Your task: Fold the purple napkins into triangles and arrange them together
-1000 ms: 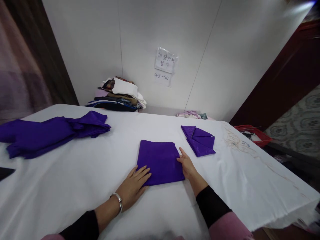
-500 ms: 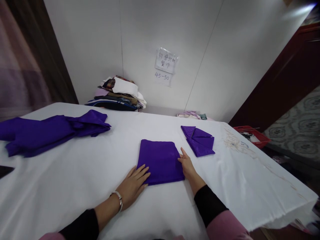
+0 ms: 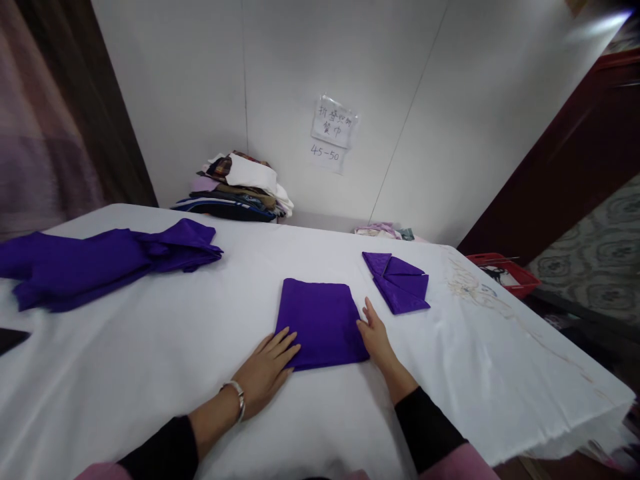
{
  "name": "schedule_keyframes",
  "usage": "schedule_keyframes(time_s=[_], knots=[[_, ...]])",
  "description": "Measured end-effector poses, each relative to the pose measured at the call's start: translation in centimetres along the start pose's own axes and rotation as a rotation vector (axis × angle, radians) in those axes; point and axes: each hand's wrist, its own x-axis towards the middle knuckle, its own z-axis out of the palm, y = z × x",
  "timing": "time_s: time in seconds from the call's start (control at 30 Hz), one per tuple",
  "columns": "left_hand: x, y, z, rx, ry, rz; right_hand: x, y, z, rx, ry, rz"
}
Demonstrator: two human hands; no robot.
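Note:
A purple cloth napkin (image 3: 323, 320), folded into a rough square, lies flat on the white tablecloth (image 3: 190, 353) in front of me. My left hand (image 3: 270, 367) rests with fingers stretched out on its lower left corner; a silver bracelet circles that wrist. At the napkin's right edge is my right hand (image 3: 375, 337), its fingers apart and the thumb touching or very near the cloth. Just beyond it, to the right, lies a second purple napkin (image 3: 403, 280) folded into a pointed shape.
Loose purple cloths (image 3: 95, 263) are heaped at the left of the table. Behind the table stands a pile of folded clothes (image 3: 240, 187) against the wall, with a paper sign (image 3: 333, 123) above. A red basket (image 3: 523, 283) is beyond the right edge. A dark flat object (image 3: 13, 340) sits far left.
My right hand has shifted slightly to the right along the napkin's edge, its fingers a little off the cloth. My left hand and the napkin look unmoved.

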Motion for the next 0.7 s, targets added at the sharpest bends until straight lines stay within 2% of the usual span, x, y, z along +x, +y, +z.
schedule_keyframes(time_s=[0.07,0.13,0.2,0.27,0.43,0.6,0.7], knots=[[0.0,0.0,0.1,-0.012,0.000,0.003,-1.4,-0.1,0.1,-0.222,-0.074,-0.178],[0.1,0.1,0.0,-0.020,0.005,0.000,-3.0,-0.4,0.3,-0.452,-0.249,-0.326],[0.2,0.3,-0.2,-0.025,-0.002,-0.007,-4.1,-0.6,0.6,-0.643,-0.426,-0.399],[0.2,0.5,-0.5,-0.025,-0.032,-0.018,-4.7,-0.8,0.7,-0.775,-0.518,-0.408],[0.5,1.4,-2.0,-0.029,-0.110,-0.057,-4.7,-0.8,0.5,-0.889,-0.532,-0.415],[0.2,3.4,-3.7,-0.019,-0.063,-0.021,-4.5,-0.7,-0.5,-0.877,-0.557,-0.396],[-0.3,4.3,-3.8,-0.059,-0.046,0.024,-3.8,-2.0,-0.2,-0.848,-0.571,-0.389]])
